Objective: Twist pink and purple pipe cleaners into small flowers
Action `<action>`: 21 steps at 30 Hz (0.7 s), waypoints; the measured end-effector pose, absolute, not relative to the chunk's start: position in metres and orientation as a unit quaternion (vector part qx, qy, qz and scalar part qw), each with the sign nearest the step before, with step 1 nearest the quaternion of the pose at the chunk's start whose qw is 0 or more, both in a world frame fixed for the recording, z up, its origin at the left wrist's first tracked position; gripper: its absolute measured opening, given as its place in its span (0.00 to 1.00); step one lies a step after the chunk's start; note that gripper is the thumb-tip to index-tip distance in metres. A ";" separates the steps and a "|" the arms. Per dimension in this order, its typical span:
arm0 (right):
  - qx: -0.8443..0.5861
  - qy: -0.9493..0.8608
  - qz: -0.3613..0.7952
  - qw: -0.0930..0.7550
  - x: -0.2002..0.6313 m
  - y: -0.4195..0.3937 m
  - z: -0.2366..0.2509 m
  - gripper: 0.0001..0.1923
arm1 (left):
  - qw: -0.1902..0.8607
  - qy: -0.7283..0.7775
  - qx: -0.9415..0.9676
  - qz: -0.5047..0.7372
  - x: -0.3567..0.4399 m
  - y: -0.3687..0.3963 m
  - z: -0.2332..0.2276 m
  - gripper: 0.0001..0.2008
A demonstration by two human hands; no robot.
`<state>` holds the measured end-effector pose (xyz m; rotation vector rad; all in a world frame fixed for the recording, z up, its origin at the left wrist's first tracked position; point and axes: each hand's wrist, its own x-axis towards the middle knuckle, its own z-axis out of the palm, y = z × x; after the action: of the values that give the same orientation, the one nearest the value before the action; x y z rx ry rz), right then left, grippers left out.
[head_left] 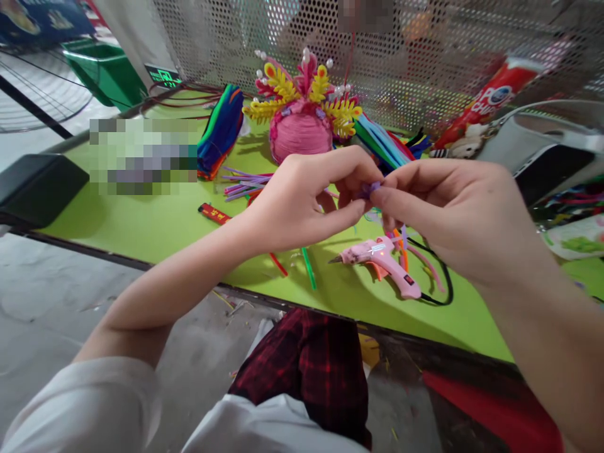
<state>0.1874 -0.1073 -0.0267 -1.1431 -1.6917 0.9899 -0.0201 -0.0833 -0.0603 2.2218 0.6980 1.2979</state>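
Far left of the fingers (346,218) stands a green bin (104,70), its contents hidden. The left hand (297,201) has thumb and fingertips closed on a small purple piece (370,190), held between the 2 hands' fingertips. The right hand (457,211) pinches its other side. Beyond the right fingers leans a red chip tube (491,100), contents not visible.

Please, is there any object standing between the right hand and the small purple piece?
Nothing visible stands between them: the right hand touches the small purple piece with its fingertips, as does the left hand. The pink glue gun lies lower in view, on the table.
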 end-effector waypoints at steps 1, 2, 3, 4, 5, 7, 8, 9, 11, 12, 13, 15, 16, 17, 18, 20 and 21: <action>-0.453 -0.672 0.401 0.426 0.187 -0.107 -0.027 0.08 | 0.238 0.260 0.805 0.478 -0.019 -0.085 -0.060 0.07; -0.448 -0.663 0.416 0.432 0.186 -0.106 -0.027 0.07 | 0.248 0.268 0.796 0.483 -0.018 -0.087 -0.060 0.07; -0.441 -0.648 0.438 0.440 0.184 -0.105 -0.027 0.06 | 0.265 0.276 0.784 0.488 -0.016 -0.088 -0.060 0.07; -0.430 -0.630 0.464 0.451 0.183 -0.104 -0.028 0.05 | 0.282 0.280 0.772 0.497 -0.015 -0.089 -0.061 0.07; -0.418 -0.608 0.490 0.464 0.181 -0.103 -0.029 0.05 | 0.297 0.282 0.760 0.504 -0.013 -0.090 -0.062 0.08; -0.403 -0.568 0.536 0.477 0.177 -0.101 -0.031 0.05 | 0.313 0.290 0.745 0.513 -0.011 -0.090 -0.064 0.09; -0.397 -0.552 0.552 0.482 0.175 -0.099 -0.032 0.05 | 0.315 0.296 0.741 0.514 -0.010 -0.090 -0.065 0.10; -0.393 -0.540 0.564 0.486 0.173 -0.097 -0.034 0.05 | 0.314 0.301 0.739 0.514 -0.009 -0.090 -0.066 0.10; -0.392 -0.531 0.566 0.494 0.171 -0.094 -0.037 0.04 | 0.313 0.307 0.738 0.513 -0.008 -0.089 -0.068 0.10; -0.393 -0.536 0.557 0.498 0.171 -0.093 -0.039 0.04 | 0.316 0.304 0.737 0.514 -0.008 -0.088 -0.068 0.10; -0.396 -0.546 0.542 0.501 0.171 -0.092 -0.041 0.04 | 0.322 0.298 0.736 0.515 -0.008 -0.086 -0.069 0.09; -0.407 -0.577 0.498 0.504 0.171 -0.093 -0.045 0.04 | 0.346 0.282 0.733 0.513 -0.008 -0.082 -0.070 0.08; -0.413 -0.595 0.467 0.507 0.171 -0.094 -0.047 0.04 | 0.361 0.275 0.733 0.507 -0.009 -0.079 -0.070 0.08; -0.422 -0.614 0.430 0.509 0.171 -0.096 -0.049 0.04 | 0.378 0.269 0.733 0.498 -0.009 -0.077 -0.070 0.08; -0.431 -0.634 0.392 0.510 0.171 -0.098 -0.050 0.04 | 0.395 0.263 0.734 0.486 -0.010 -0.075 -0.069 0.08; -0.445 -0.664 0.321 0.509 0.171 -0.102 -0.052 0.05 | 0.423 0.253 0.739 0.460 -0.012 -0.071 -0.069 0.09; -0.451 -0.671 0.301 0.506 0.172 -0.102 -0.052 0.06 | 0.426 0.249 0.743 0.453 -0.012 -0.071 -0.070 0.08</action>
<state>0.1716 -0.1024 -0.0523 -1.0877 -1.6186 0.7251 -0.0120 -0.0707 -0.0698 1.8569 0.6218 1.1313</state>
